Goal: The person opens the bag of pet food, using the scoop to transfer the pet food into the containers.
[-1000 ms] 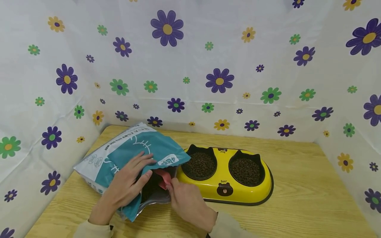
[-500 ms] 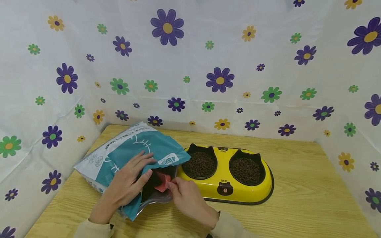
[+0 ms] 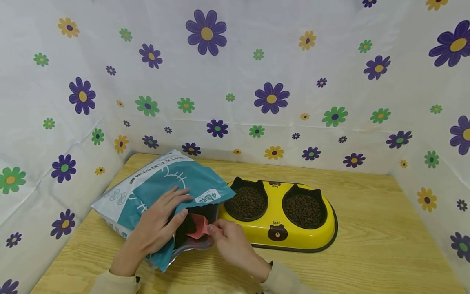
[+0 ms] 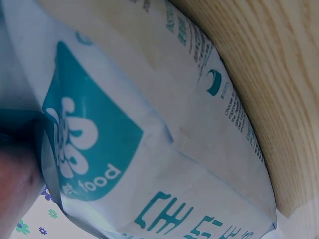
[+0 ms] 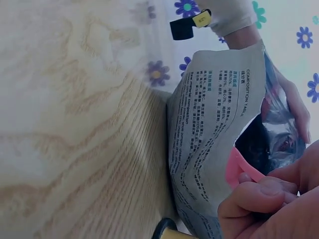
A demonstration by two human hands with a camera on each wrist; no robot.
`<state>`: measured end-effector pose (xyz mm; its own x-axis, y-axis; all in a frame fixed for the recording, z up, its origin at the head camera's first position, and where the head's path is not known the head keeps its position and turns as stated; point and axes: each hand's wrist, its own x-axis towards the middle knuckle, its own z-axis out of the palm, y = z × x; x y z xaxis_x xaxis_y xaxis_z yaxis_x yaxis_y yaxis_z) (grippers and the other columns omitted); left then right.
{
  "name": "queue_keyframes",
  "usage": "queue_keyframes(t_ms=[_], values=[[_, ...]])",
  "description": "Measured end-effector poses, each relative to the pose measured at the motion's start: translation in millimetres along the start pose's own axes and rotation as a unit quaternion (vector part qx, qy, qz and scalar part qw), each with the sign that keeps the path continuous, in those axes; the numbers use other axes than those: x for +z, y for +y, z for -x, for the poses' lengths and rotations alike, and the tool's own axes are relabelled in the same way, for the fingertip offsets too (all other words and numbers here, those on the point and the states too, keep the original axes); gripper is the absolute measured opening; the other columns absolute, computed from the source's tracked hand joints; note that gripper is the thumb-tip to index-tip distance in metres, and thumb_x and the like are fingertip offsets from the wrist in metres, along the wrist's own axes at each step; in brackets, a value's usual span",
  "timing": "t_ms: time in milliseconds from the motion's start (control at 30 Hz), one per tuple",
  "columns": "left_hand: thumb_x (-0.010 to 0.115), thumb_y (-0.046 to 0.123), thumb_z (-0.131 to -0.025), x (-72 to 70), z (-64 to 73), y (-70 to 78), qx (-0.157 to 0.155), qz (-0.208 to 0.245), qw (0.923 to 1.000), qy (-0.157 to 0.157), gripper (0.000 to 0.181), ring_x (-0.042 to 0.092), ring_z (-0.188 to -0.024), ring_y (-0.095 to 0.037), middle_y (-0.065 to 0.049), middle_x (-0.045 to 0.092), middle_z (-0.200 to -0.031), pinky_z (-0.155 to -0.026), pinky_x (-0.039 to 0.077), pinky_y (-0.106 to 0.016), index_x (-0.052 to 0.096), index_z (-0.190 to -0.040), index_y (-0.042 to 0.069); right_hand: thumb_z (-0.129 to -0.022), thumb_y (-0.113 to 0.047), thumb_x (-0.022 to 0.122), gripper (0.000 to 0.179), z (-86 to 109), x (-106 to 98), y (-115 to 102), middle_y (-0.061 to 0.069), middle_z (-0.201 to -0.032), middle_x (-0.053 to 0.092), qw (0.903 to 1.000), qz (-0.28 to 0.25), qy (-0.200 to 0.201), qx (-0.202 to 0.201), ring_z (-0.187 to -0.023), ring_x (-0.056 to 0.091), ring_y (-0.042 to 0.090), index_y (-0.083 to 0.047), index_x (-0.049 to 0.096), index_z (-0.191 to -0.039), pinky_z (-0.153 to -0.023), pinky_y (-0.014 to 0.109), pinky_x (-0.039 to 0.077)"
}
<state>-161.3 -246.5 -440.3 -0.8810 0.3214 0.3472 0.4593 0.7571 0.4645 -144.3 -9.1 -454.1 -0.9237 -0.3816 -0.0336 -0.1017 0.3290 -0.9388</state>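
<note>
A teal and white pet food bag (image 3: pixel 154 175) lies on its side, its open mouth facing the right hand. My left hand (image 3: pixel 158 224) rests on the bag's upper side near the mouth, fingers spread and thumb along the opening's edge. My right hand (image 3: pixel 233 247) pinches the handle of a pink scoop (image 3: pixel 199 227), whose bowl sits inside the bag's mouth beside dark kibble (image 3: pixel 185 228). In the right wrist view the scoop (image 5: pixel 239 167) shows at the bag's edge, below printed text. The left wrist view shows mostly the bag's printed side (image 4: pixel 164 134).
Right of the bag stands a yellow double feeder (image 3: pixel 262 237) with two black cat-eared bowls, each holding brown kibble (image 3: pixel 247 203). The wooden table (image 3: pixel 374 228) extends to the right. A flower-patterned white sheet (image 3: pixel 235 73) hangs behind and at both sides.
The pink scoop has turned and drawn slightly out, so more of its bowl shows in the bag's mouth. My right hand has shifted slightly right; the left hand and bag have stayed put.
</note>
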Motion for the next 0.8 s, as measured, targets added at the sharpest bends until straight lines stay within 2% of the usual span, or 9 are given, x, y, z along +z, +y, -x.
queue_keyframes(t_ms=[100,267,533,800], values=[[0.052,0.032,-0.106,-0.4,0.5,-0.4,-0.001,0.000,1.0000,-0.001,0.033,0.037,-0.152,-0.036,-0.001,0.053,-0.154,-0.116,0.037,-0.066,0.063,-0.136,0.025,-0.106,-0.026,0.055,0.030,0.3,-0.3,0.7,0.006,-0.071,0.062,0.9997,-0.022,0.000,0.010,-0.059,0.045,0.009,-0.002,0.073,-0.101,-0.053,0.021,0.038],[0.052,0.031,-0.105,0.0,0.6,-1.1,0.000,0.002,1.0000,0.001,0.033,0.036,-0.152,-0.035,-0.001,0.053,-0.155,-0.116,0.036,-0.066,0.063,-0.136,0.025,-0.107,-0.026,0.055,0.032,-1.3,-1.3,2.2,-0.002,-0.061,0.045,0.9974,-0.066,-0.003,0.030,-0.052,0.035,0.011,0.000,0.074,-0.103,-0.049,0.022,0.029],[0.052,0.033,-0.106,0.4,-1.8,-0.3,0.000,-0.002,1.0000,-0.001,0.033,0.036,-0.152,-0.034,0.000,0.053,-0.155,-0.116,0.037,-0.065,0.063,-0.136,0.025,-0.106,-0.026,0.057,0.027,-1.7,2.0,3.4,-0.005,-0.066,0.051,0.9999,-0.001,-0.013,0.004,-0.057,0.045,0.006,-0.005,0.073,-0.099,-0.053,0.018,0.035],[0.052,0.033,-0.106,0.3,-1.3,0.0,-0.003,-0.004,1.0000,-0.003,0.033,0.036,-0.153,-0.035,-0.001,0.053,-0.155,-0.116,0.037,-0.066,0.063,-0.136,0.025,-0.107,-0.025,0.055,0.030,-0.7,1.5,3.6,-0.003,-0.066,0.050,0.9983,-0.046,-0.029,0.020,-0.061,0.042,0.009,-0.002,0.074,-0.102,-0.055,0.020,0.034]])
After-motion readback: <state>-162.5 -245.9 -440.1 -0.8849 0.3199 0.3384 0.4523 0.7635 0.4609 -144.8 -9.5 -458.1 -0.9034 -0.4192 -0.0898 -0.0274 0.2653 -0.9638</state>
